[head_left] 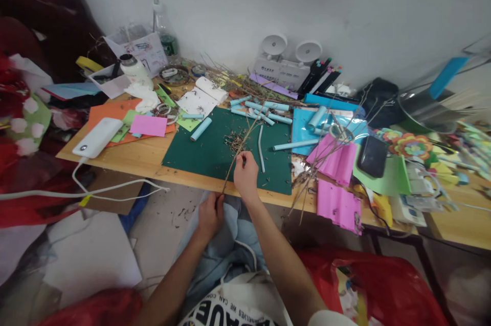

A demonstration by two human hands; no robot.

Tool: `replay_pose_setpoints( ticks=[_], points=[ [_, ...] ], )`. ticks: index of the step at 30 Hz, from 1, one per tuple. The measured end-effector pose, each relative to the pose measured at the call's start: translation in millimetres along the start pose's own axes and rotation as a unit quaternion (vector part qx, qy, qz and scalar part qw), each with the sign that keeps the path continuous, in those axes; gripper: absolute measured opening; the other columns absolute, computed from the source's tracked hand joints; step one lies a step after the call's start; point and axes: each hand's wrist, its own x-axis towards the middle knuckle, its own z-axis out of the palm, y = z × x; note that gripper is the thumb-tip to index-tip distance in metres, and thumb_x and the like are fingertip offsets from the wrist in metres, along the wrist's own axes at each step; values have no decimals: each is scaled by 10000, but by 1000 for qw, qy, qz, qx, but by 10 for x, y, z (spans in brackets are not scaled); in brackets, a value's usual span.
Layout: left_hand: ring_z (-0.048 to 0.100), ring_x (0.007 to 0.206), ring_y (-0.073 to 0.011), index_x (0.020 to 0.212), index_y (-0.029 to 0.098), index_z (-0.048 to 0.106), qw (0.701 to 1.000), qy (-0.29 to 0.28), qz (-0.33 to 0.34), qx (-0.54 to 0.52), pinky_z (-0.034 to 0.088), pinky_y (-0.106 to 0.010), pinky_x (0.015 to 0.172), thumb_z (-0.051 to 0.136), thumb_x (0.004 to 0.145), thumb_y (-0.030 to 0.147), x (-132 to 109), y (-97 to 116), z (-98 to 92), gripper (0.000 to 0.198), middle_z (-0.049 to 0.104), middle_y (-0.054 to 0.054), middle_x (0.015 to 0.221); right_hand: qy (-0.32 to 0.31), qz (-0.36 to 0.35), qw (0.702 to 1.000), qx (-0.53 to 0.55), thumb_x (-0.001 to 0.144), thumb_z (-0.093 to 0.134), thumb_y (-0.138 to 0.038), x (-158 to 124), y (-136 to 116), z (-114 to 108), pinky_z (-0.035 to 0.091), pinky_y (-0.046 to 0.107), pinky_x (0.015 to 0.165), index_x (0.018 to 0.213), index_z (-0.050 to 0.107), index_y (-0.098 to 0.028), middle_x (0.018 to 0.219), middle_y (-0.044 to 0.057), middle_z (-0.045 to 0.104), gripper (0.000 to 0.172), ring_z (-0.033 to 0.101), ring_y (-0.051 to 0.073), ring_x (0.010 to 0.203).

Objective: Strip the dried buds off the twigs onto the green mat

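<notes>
A thin dry twig (229, 171) slants up from my lap over the near edge of the green mat (184, 154). Its lower end is pinched in my left hand (210, 215), just in front of the table edge. Higher up, my right hand (246, 172) is closed with its fingertips at the twig, over the mat. Beyond that hand lies a small heap of dry brown bits (235, 140). Light-blue paper tubes (201, 129) lie on and around the mat, and a thin pale strip (261, 149) rests right of the heap.
Dry branches (307, 177) stick out over the table's front edge at the right, beside crumpled pink paper (337, 205). A white power bank (98, 137) with a cable lies left, near a white bottle (134, 70). A twin-head lamp (284, 62) stands against the wall.
</notes>
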Motion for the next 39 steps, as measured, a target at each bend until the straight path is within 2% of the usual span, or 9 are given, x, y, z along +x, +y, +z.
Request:
replay_pose_setpoints(
  ticks=[5, 10, 16, 19, 25, 29, 33, 35, 39],
  points=[
    [651, 612, -176, 870, 209, 576, 1000, -1, -7, -3, 465, -283, 596, 420, 965, 315, -6, 16, -12, 211, 687, -32, 709, 24, -3, 1000, 14, 936, 371, -323, -99, 22, 57, 384, 270, 671, 828, 483, -215, 750, 6, 555, 189, 493, 152, 679],
    [654, 609, -175, 863, 211, 579, 1000, 5, -3, 0, 471, -282, 598, 425, 958, 319, 8, 39, -34, 211, 695, -34, 712, 45, -50, 996, -54, 931, 349, -266, -95, 15, 72, 392, 294, 710, 831, 475, -213, 807, 39, 555, 169, 500, 174, 741],
    [646, 589, -176, 846, 207, 569, 1000, 12, -11, -9, 448, -275, 567, 433, 962, 332, 4, 58, -15, 219, 689, -32, 688, -12, -30, 999, -31, 922, 389, -258, -210, 35, 62, 396, 278, 680, 798, 494, -215, 752, 18, 566, 168, 510, 163, 697],
    [648, 613, -173, 865, 207, 581, 1000, 6, -15, -12, 450, -272, 588, 429, 967, 339, -5, 40, -14, 226, 685, -31, 699, 6, -32, 999, -28, 940, 396, -297, -220, 101, -1, 406, 276, 691, 845, 540, -201, 792, 29, 595, 198, 527, 162, 725],
    [627, 591, -162, 872, 204, 599, 1000, 14, -16, -16, 437, -267, 595, 424, 967, 321, 12, 23, -37, 231, 655, -21, 659, 21, -90, 991, -101, 903, 472, -266, 195, 220, -156, 422, 287, 718, 847, 651, -180, 803, 51, 650, 206, 568, 171, 739],
    [619, 586, -161, 866, 201, 600, 1000, 15, -18, -16, 434, -268, 594, 430, 967, 335, 16, 49, -35, 239, 644, -17, 652, -9, -107, 979, -172, 873, 519, -229, 499, 188, -241, 429, 289, 712, 854, 727, -186, 820, 64, 679, 214, 596, 177, 739],
    [621, 589, -160, 868, 201, 601, 1000, 18, -18, -16, 438, -268, 593, 427, 969, 348, 4, 47, -25, 250, 656, -18, 670, -42, -95, 961, -256, 873, 497, -200, 594, 113, -310, 427, 298, 687, 823, 746, -181, 836, 98, 691, 255, 606, 192, 732],
    [625, 590, -163, 857, 202, 598, 1000, 18, -12, -11, 441, -273, 594, 432, 968, 347, 1, 37, -21, 246, 661, -21, 672, -38, -96, 968, -228, 890, 455, -203, 572, 67, -326, 441, 301, 699, 867, 745, -166, 864, 115, 700, 294, 620, 201, 766],
    [652, 627, -177, 860, 204, 600, 1000, 20, 10, -8, 461, -282, 617, 448, 963, 338, 5, 30, -25, 228, 687, -35, 701, -76, -11, 997, 3, 884, 526, -439, 513, -20, -291, 465, 282, 622, 924, 736, -164, 790, 68, 712, 348, 616, 182, 676]
  ],
)
